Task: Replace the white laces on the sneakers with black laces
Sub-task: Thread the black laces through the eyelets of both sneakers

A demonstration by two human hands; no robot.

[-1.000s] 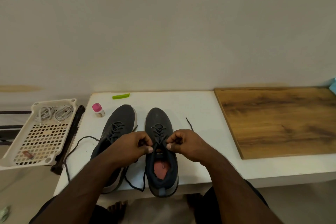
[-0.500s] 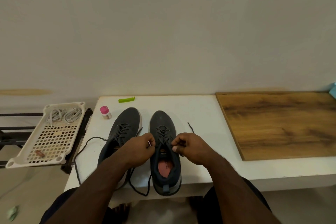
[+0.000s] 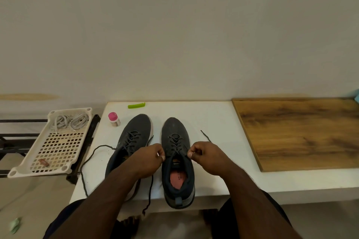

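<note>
Two dark grey sneakers stand side by side on the white table [image 3: 213, 122], toes pointing away from me. The right sneaker [image 3: 175, 137] carries a black lace [image 3: 175, 142] crossed through its eyelets. My left hand [image 3: 148, 158] pinches one end of that lace at the shoe's left side, and my right hand [image 3: 206, 154] pinches the other end at its right side. A loose tail of it lies past my right hand. The left sneaker [image 3: 137, 130] is laced in black too, its long ends trailing over the table's front edge. The white laces [image 3: 71, 122] lie coiled in a tray.
A cream perforated tray [image 3: 56, 149] rests on a black rack left of the table. A small pink-capped bottle [image 3: 113, 119] and a green clip [image 3: 136, 105] sit at the table's far left. A wooden board [image 3: 299, 132] covers the right side.
Both hands have drawn apart to either side of the right sneaker, pulling the lace ends outward. The view has shifted slightly, so the table sits lower and further right.
</note>
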